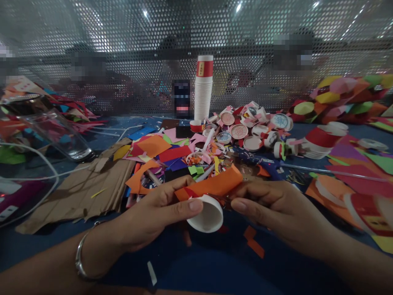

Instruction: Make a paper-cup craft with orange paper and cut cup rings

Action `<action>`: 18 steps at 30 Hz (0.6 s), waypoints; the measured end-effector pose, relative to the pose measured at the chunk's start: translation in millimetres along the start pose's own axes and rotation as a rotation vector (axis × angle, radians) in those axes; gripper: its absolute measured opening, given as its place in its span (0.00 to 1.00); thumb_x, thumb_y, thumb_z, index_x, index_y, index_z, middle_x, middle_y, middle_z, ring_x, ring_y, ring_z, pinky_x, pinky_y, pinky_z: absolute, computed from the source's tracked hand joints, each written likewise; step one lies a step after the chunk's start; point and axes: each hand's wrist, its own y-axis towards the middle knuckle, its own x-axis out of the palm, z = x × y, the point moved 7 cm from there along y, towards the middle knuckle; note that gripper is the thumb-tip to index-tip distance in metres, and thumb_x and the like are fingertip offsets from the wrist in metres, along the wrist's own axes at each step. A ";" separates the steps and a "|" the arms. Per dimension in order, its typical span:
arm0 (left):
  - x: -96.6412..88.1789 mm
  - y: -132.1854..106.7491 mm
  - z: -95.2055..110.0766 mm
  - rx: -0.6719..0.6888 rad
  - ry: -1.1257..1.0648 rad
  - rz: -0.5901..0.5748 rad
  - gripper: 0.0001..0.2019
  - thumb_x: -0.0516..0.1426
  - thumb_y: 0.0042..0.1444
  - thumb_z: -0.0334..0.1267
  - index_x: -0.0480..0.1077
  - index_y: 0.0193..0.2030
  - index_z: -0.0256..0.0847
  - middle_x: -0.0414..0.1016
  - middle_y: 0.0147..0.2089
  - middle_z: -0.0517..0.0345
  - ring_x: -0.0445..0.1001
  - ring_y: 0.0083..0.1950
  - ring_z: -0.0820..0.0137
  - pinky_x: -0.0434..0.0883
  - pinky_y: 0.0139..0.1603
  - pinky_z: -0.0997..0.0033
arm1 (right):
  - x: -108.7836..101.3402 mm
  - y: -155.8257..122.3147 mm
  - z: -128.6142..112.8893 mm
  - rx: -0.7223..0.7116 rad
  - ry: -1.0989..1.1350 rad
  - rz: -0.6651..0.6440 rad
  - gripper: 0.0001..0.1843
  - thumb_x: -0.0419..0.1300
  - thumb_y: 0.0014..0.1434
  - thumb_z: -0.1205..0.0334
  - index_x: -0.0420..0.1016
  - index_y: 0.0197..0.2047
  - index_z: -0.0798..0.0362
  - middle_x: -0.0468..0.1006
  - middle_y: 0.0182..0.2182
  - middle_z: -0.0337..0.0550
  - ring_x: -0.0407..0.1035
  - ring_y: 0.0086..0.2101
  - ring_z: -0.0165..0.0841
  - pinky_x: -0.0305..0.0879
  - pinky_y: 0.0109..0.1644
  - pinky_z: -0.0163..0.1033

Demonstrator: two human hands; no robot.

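My left hand (159, 211) pinches a small white paper cup (207, 215) by its rim, thumb on top, and also grips the left end of an orange paper strip (215, 184). The strip lies across the top of the cup. My right hand (273, 207) is closed on the strip's right end, fingers curled. Both hands hover low over the blue table (199, 266), close to me. A metal bangle (81, 258) circles my left wrist.
Coloured paper scraps (159, 149) and cardboard (86, 188) litter the middle. A tall stack of white cups (203, 88) stands at the back, cut cup pieces (248, 129) beside it. A clear glass (58, 135) lies left. A perforated metal screen (123, 41) closes the far side.
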 end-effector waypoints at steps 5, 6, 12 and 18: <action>1.8 -0.9 5.2 0.029 0.039 0.000 0.18 0.68 0.63 0.49 0.76 0.53 0.41 0.76 0.41 0.57 0.74 0.39 0.73 0.80 0.29 0.83 | 0.2 0.1 1.3 0.005 -0.004 0.001 0.22 0.62 0.70 0.48 0.75 0.29 0.53 0.66 0.23 0.33 0.57 0.24 0.25 0.52 0.25 0.32; 1.9 -1.0 6.2 0.036 0.049 -0.003 0.17 0.68 0.63 0.49 0.76 0.52 0.41 0.76 0.41 0.57 0.74 0.39 0.73 0.80 0.29 0.83 | 0.4 0.3 1.7 0.011 -0.006 0.001 0.22 0.62 0.70 0.47 0.75 0.29 0.53 0.66 0.23 0.33 0.57 0.24 0.25 0.52 0.25 0.32; -1.5 -0.8 7.6 0.071 0.128 -0.013 0.12 0.66 0.65 0.49 0.76 0.46 0.44 0.75 0.39 0.60 0.74 0.38 0.75 0.78 0.30 0.85 | 1.5 0.3 1.0 0.011 -0.017 0.004 0.22 0.62 0.70 0.47 0.76 0.28 0.53 0.66 0.23 0.34 0.58 0.24 0.25 0.52 0.25 0.32; -3.6 -2.0 5.5 0.065 0.164 0.012 0.13 0.66 0.65 0.51 0.77 0.46 0.44 0.77 0.40 0.59 0.74 0.39 0.74 0.76 0.30 0.84 | 2.0 0.0 0.6 0.025 0.007 0.005 0.21 0.63 0.69 0.48 0.77 0.29 0.52 0.69 0.23 0.35 0.59 0.24 0.26 0.55 0.26 0.32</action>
